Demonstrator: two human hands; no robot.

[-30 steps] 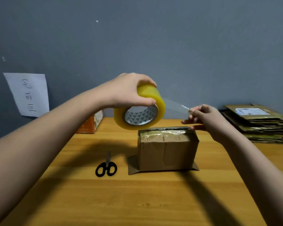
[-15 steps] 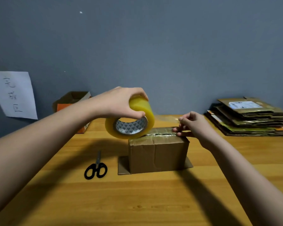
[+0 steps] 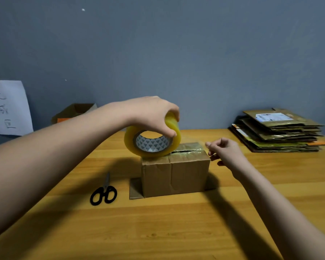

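A small brown cardboard box [image 3: 174, 175] stands in the middle of the wooden table [image 3: 176, 231], its top seam covered with shiny clear tape. My left hand [image 3: 150, 115] grips a yellow roll of clear tape [image 3: 152, 141] from above, and the roll rests on the box's top left end. A strip of tape runs from the roll along the box top. My right hand [image 3: 223, 151] is at the box's top right edge with fingers curled, pinching the tape end there.
Black-handled scissors [image 3: 103, 192] lie left of the box. A stack of flattened cartons [image 3: 278, 132] sits at the back right. An open cardboard box [image 3: 73, 112] stands at the back left. A paper note [image 3: 8, 107] hangs on the grey wall.
The roll came down from the air onto the box's left end. My right hand lowered the tape end to the box's right edge, laying the strip along the top.
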